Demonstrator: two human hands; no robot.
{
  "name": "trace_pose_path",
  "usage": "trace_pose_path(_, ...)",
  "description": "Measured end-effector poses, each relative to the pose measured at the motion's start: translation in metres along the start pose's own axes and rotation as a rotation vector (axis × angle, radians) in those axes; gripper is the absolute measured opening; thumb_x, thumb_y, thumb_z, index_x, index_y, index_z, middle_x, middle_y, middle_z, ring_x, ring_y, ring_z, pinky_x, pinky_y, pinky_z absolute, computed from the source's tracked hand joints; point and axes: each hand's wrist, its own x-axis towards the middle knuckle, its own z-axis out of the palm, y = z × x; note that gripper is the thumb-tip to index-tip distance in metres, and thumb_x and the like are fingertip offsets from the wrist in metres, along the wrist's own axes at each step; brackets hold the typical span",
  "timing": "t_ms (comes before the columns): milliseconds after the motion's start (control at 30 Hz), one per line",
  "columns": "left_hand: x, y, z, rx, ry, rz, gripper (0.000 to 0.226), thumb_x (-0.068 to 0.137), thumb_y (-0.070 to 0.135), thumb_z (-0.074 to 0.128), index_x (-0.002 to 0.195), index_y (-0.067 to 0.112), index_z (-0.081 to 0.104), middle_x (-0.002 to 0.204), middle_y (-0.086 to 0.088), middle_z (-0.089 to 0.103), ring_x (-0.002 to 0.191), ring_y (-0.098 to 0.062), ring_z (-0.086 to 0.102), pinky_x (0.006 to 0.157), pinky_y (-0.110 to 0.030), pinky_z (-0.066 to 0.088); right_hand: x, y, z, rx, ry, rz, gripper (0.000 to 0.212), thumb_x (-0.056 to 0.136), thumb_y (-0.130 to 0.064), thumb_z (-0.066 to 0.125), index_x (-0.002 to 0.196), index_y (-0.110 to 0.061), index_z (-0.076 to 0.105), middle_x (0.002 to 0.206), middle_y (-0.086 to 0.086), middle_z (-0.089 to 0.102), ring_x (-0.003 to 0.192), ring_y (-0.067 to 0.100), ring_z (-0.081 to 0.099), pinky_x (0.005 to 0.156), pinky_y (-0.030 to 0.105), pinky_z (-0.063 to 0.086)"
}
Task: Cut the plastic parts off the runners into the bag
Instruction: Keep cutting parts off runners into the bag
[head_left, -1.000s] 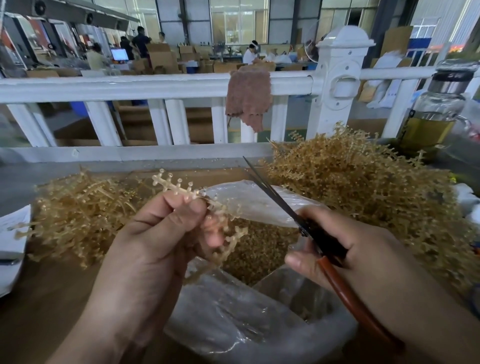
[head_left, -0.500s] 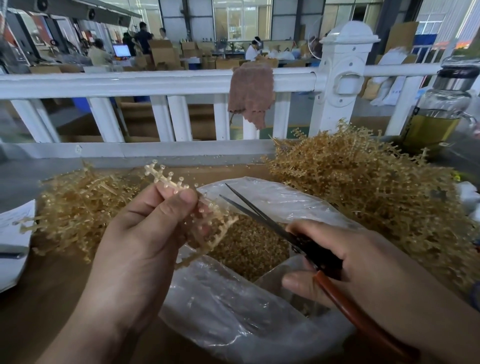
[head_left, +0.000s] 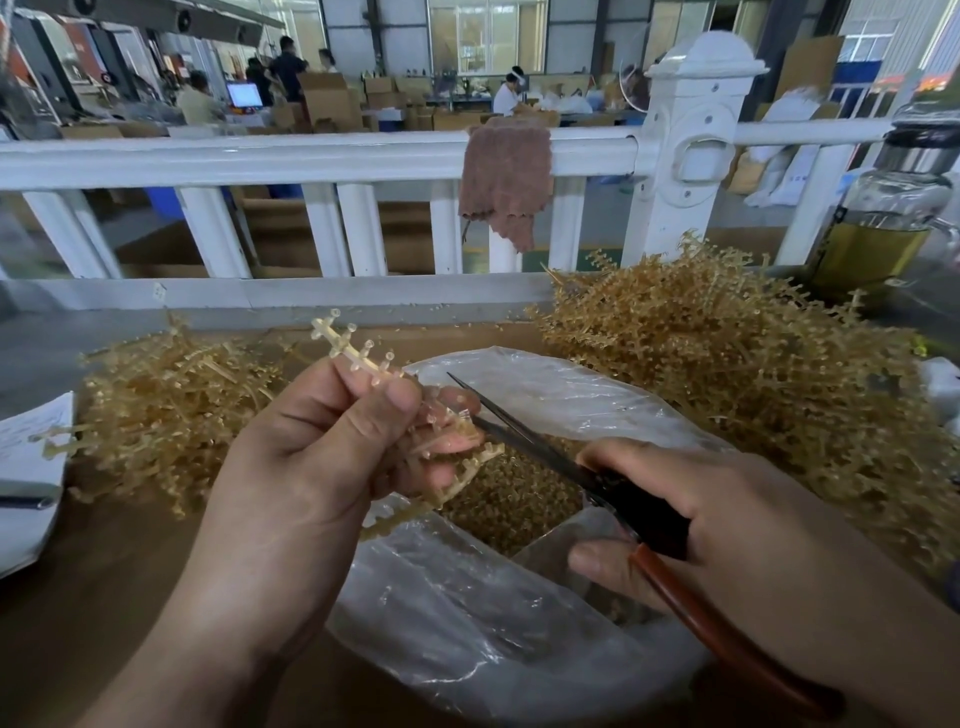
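The runner (head_left: 353, 349) sits pinched in the left hand (head_left: 311, 467), curled fingers holding it right over the open bag (head_left: 467, 623). The right hand (head_left: 753, 519) grips the scissors (head_left: 524, 441), blades parted against the runner beside the left fingertips.

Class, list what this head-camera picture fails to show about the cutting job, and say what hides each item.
All in the head view:
- Middle of the runner: hidden by the left hand gripping it.
- Pivot of the scissors: covered by the right hand holding them.
- How full the bag is: crumpled folds hide it.
- The paper: cut off by the left edge.
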Motion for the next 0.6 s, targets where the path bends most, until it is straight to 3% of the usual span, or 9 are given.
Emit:
trace_pose_path(100,0.0005,0.0004,-0.0007,-0.01,-0.006,0.006,0.019,0.082,0.035,0.072,0.085,0.017,0.068,0.101,-0.021,0.076,0.071,-0.028,0.075,0.057,-0.03,0.057,-0.0006,-0.0002,-0.0014,-0.028,0.012,0.003,0.06,0.065,-0.087,0.04,0.114,-0.053,0.043,0.097,-0.026,0.058,0.086,-0.006,0.056,0.064,0.023,0.051)
trace_pose_path(233,-0.0008,0.0009,0.0008,0.052,-0.036,0.031,0.012,0.085,0.036,0.07,0.085,0.024,0.071,0.105,-0.014,0.077,0.076,-0.028,0.076,0.057,-0.027,0.056,-0.0008,-0.0011,-0.0024,-0.046,0.035,0.005,0.062,0.063,-0.084,0.041,0.119,-0.057,0.036,0.101,-0.027,0.057,0.092,-0.009,0.054,0.069,0.02,0.051)
trace_pose_path(433,-0.0021,0.0008,0.0041,0.063,0.039,0.047,0.028,0.083,0.037,0.074,0.087,0.012,0.061,0.098,-0.015,0.077,0.07,-0.026,0.076,0.053,-0.026,0.055,-0.0018,-0.0009,-0.003,-0.082,0.044,-0.005,0.061,0.065,-0.085,0.037,0.118,-0.055,0.038,0.102,-0.025,0.058,0.095,-0.005,0.054,0.067,0.02,0.052)
trace_pose_path(600,-0.0037,0.0011,0.0092,0.047,0.061,0.062,0.011,0.082,0.031,0.075,0.078,0.024,0.067,0.085,-0.008,0.076,0.065,-0.025,0.074,0.05,-0.025,0.053,-0.0026,-0.0007,-0.0031,-0.083,0.06,-0.003,0.058,0.065,-0.085,0.036,0.114,-0.053,0.042,0.098,-0.025,0.059,0.089,-0.005,0.056,0.062,0.024,0.054)
